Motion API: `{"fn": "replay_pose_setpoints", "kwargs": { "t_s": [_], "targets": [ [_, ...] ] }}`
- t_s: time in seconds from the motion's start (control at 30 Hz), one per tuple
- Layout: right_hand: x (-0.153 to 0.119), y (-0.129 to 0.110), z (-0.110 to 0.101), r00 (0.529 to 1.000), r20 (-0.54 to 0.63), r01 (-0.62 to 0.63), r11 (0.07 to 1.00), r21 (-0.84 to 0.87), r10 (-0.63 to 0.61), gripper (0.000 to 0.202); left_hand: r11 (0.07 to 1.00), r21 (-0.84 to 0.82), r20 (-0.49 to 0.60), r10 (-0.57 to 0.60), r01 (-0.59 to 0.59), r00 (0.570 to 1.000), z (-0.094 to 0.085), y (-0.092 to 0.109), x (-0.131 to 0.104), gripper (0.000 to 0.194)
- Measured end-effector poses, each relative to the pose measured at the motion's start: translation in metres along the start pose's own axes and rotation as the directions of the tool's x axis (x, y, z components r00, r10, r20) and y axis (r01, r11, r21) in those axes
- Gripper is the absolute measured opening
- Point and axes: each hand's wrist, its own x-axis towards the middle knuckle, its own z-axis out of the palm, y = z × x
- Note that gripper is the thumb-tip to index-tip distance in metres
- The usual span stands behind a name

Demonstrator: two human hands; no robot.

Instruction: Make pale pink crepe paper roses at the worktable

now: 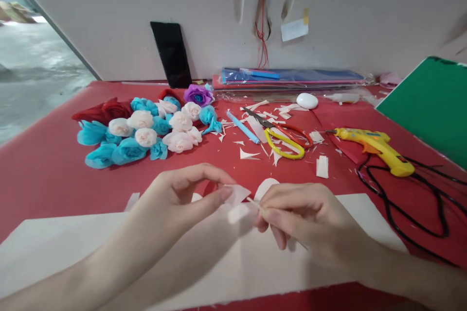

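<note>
Between thumb and fingers, my left hand (199, 192) pinches a small pale paper petal (237, 194) whose pointed tip faces right. My right hand (302, 211) is closed on a thin white stick (254, 202), its end close to the petal's tip; whether the two touch I cannot tell. Just behind my right fingers lies a rounded white paper piece (265, 186). Below the petal is a small white paper scrap (238, 214). Both hands are above a large white paper sheet (175, 272) on the red tabletop.
Paper flowers (142, 129) in blue, white, red and purple cluster at left. Scissors (284, 143), a blue pen (242, 127) and paper scraps lie ahead. A yellow glue gun (375, 146) with a black cord (386, 209) is at right. A phone (171, 53) leans against the wall.
</note>
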Motion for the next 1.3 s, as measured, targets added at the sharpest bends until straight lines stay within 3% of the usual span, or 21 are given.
{"fn": "replay_pose_setpoints", "kwargs": {
  "t_s": [0.2, 0.33, 0.47, 0.63, 0.83, 1.0, 1.13, 1.3],
  "targets": [
    [-0.006, -0.019, 0.011, 0.975, 0.015, 0.218, 0.936, -0.276, -0.223, 0.023, 0.956, -0.291, 0.026, -0.019, 0.026, 0.999, -0.001, 0.008, -0.014, 0.016],
    [-0.008, -0.021, 0.012, 0.957, 0.049, 0.283, 0.883, -0.375, -0.286, 0.026, 0.892, -0.451, 0.047, -0.014, 0.034, 0.999, -0.001, 0.018, -0.016, 0.021],
    [-0.008, -0.020, 0.013, 0.942, 0.063, 0.326, 0.852, -0.410, -0.330, 0.030, 0.899, -0.437, 0.010, -0.017, 0.020, 1.000, -0.002, 0.025, -0.017, 0.024],
    [-0.006, -0.023, 0.015, 0.951, 0.037, 0.293, 0.857, -0.423, -0.307, 0.034, 0.899, -0.433, -0.013, 0.064, -0.064, 0.998, 0.001, 0.024, -0.017, 0.035],
    [-0.007, -0.020, 0.017, 0.955, 0.039, 0.280, 0.855, -0.437, -0.293, 0.032, 0.926, -0.372, 0.011, 0.077, -0.067, 0.997, 0.004, 0.017, -0.019, 0.030],
    [-0.007, -0.019, 0.019, 0.958, 0.047, 0.275, 0.861, -0.428, -0.282, 0.031, 0.950, -0.302, -0.079, 0.060, -0.081, 0.995, 0.006, 0.020, -0.019, 0.020],
    [-0.007, -0.018, 0.021, 0.955, 0.033, 0.282, 0.868, -0.408, -0.295, 0.019, 0.935, -0.351, -0.129, 0.004, -0.049, 0.992, 0.005, 0.024, -0.017, 0.018],
    [-0.007, -0.016, 0.020, 0.949, -0.006, 0.287, 0.872, -0.397, -0.315, 0.013, 0.905, -0.425, -0.105, -0.037, -0.011, 0.994, 0.003, 0.025, -0.016, 0.021]
  ]
}}
